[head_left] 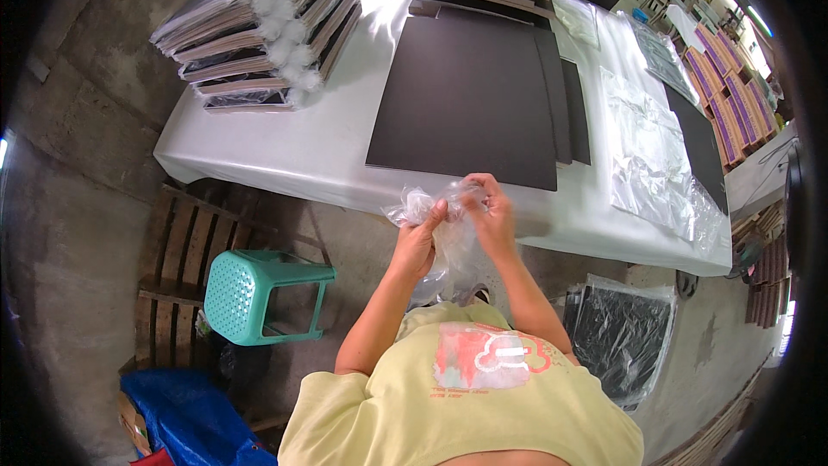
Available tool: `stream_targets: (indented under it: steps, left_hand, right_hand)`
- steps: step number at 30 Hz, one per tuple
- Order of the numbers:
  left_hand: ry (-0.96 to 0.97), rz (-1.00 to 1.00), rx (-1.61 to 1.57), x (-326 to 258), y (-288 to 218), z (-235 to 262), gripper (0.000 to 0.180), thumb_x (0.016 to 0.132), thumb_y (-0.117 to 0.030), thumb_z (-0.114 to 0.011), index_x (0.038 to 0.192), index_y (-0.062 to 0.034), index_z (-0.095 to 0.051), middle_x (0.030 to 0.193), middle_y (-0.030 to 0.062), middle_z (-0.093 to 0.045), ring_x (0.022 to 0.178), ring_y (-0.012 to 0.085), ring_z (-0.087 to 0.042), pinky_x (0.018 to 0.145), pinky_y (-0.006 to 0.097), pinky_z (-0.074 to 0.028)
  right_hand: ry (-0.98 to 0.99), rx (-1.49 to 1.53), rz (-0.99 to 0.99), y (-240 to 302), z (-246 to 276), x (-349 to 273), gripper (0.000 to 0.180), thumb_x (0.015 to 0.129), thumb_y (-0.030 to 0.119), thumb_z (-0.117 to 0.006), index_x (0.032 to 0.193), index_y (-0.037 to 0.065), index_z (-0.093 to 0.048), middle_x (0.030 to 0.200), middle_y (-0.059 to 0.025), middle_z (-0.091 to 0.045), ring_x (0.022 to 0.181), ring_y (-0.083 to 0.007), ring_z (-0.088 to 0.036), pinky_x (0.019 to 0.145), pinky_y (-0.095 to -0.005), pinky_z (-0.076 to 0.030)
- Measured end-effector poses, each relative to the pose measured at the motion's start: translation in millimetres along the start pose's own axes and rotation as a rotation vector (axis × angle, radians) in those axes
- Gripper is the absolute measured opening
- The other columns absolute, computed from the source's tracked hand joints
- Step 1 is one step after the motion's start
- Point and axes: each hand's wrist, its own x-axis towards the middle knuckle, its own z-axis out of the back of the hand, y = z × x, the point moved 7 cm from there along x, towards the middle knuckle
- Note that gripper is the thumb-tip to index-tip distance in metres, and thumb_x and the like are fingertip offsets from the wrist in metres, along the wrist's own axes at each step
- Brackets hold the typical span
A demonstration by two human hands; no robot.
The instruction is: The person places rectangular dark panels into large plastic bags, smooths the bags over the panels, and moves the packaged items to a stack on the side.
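Both my hands are on a crumpled clear plastic bag (457, 250) in front of my body, just off the table's near edge. My left hand (418, 242) is closed on its bunched upper part, thumb pointing up. My right hand (492, 216) pinches the plastic beside it, its fingers slightly blurred. The lower part of the bag hangs down toward my lap. Just beyond my hands lies a large flat black panel (470, 95), with more dark panels showing along its right side.
The table (276, 151) has a white cover. Stacked plastic-wrapped panels (259, 43) stand at the far left. Flat clear bags (647, 151) lie at the right. Below are a green stool (250, 293), wooden pallets (181, 250), a blue tarp (190, 414) and wrapped black panels (625, 336).
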Motion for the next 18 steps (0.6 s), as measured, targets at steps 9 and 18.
stream_targets:
  steps: [9,18]
  left_hand:
    - [-0.378,-0.281,-0.169,6,-54,86,0.034,0.085,-0.039,-0.048,0.068,-0.0107,-0.042,0.052,-0.0032,-0.034,0.042,0.0088,-0.032,0.042,0.025,-0.029]
    - [0.186,-0.588,0.665,-8,-108,-12,0.047,0.070,-0.027,-0.068,0.109,-0.0041,-0.054,0.100,0.0019,-0.059,0.068,0.0075,-0.053,0.060,0.019,-0.043]
  right_hand:
    - [-0.198,0.500,-0.369,-27,24,16,0.009,0.075,0.006,-0.063,0.070,0.002,-0.058,0.067,0.0036,-0.049,0.065,-0.0050,-0.049,0.056,-0.0174,-0.039]
    - [0.080,0.473,-0.385,4,-12,9,0.014,0.076,0.002,-0.061,0.086,0.004,-0.051,0.067,0.0009,-0.055,0.059,-0.0044,-0.047,0.052,-0.0199,-0.040]
